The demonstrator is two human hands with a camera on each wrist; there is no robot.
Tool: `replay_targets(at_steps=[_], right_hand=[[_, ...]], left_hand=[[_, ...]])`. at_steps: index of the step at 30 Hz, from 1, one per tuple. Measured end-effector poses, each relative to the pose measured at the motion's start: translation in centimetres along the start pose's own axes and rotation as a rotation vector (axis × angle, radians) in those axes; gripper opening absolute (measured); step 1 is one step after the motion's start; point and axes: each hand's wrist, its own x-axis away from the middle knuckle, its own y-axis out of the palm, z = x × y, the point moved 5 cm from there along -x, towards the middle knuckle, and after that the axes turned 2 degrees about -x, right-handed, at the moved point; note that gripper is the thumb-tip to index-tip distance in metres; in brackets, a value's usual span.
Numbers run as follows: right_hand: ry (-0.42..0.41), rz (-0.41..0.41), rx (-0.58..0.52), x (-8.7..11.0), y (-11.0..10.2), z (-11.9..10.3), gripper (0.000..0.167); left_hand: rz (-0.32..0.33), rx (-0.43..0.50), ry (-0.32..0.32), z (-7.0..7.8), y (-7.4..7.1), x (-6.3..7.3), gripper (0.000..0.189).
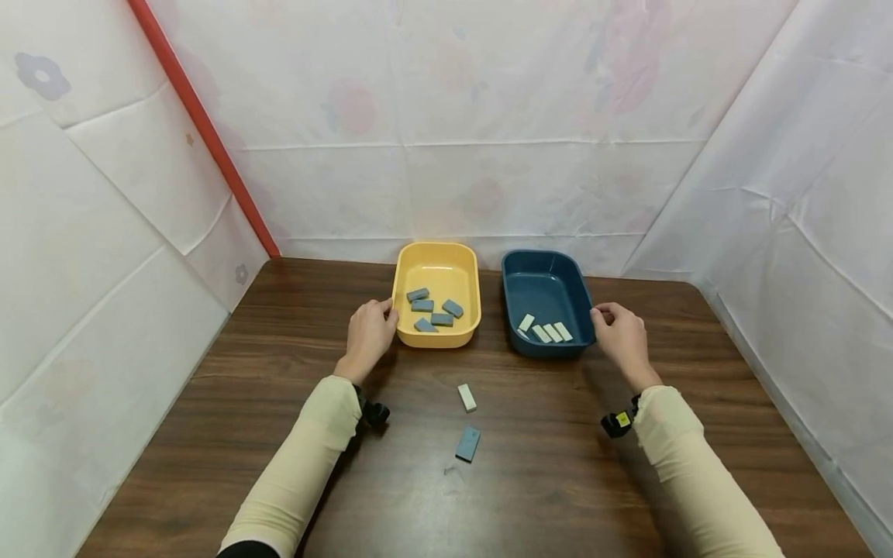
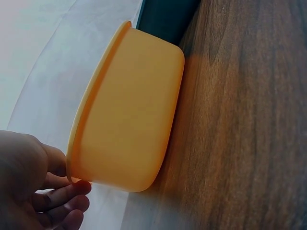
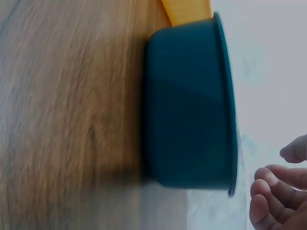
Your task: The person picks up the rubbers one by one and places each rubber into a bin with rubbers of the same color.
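My left hand [image 1: 372,332] pinches the left rim of a yellow plastic tray [image 1: 439,341]; in the left wrist view, its fingertips curl under the rim. Several grey-blue blocks [image 1: 422,306] lie in this tray. On the right, a dark blue tray [image 1: 547,291] holds several small cream-white blocks [image 1: 563,332] near its front wall. My right hand [image 1: 622,337] is beside that tray's right rim with fingers loosely bent. The right wrist view shows a gap between these fingers and the blue rim, with nothing held.
One cream-white block [image 1: 467,397] and one grey-blue block [image 1: 468,444] lie on the wooden table [image 1: 544,496] in front of the trays. Behind the trays hangs a pale patterned sheet [image 1: 446,186], and similar sheets enclose both sides. A red pole [image 1: 209,132] slants down the left corner.
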Motion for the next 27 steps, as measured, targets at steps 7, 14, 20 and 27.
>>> replay_targets(at_steps=[7,14,20,27], right_hand=[[-0.079,-0.044,-0.017,0.5,0.6,-2.5,0.031],[-0.096,-0.130,-0.023,1.1,1.6,-4.2,0.033],[-0.125,-0.174,-0.033,1.5,2.4,-5.4,0.032],[-0.168,-0.226,-0.032,2.1,3.6,-6.8,0.032]], left_hand=[[-0.010,0.000,-0.009,-0.1,0.1,0.0,0.034],[-0.004,0.006,-0.004,-0.1,0.1,0.0,0.034],[0.003,0.016,0.001,-0.1,0.1,0.0,0.033],[0.008,0.024,-0.009,-0.1,0.1,0.1,0.034]])
